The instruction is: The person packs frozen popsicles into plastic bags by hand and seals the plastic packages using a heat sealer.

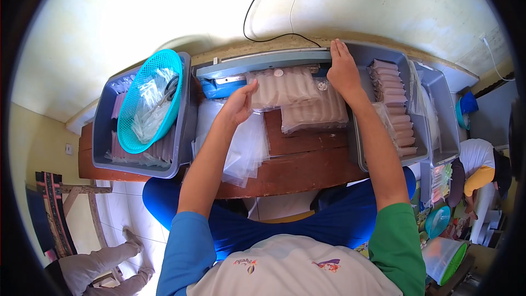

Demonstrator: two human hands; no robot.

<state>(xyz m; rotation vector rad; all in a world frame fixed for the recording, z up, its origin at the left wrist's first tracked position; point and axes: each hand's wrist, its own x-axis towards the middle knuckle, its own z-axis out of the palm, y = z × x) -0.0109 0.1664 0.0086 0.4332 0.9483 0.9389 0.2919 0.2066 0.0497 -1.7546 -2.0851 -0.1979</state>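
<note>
My left hand (239,102) holds the left edge of a clear plastic pack of pale brown tubes (282,89), whose top edge lies at a long grey and blue sealer (263,61). My right hand (344,68) lies with fingers stretched out on the right end of the sealer's arm. Under the first pack, to its right, a second pack of the same tubes (315,112) rests on the brown wooden table (307,164). Flat clear plastic bags (233,148) are spread below my left hand.
At the left, a grey tub (186,115) holds packs and a turquoise basket (178,98) with plastic bags and scissors (171,89). Grey tubs with tube packs (390,85) stand at the right. A black cable (246,19) runs behind. Other people (476,159) are at both sides.
</note>
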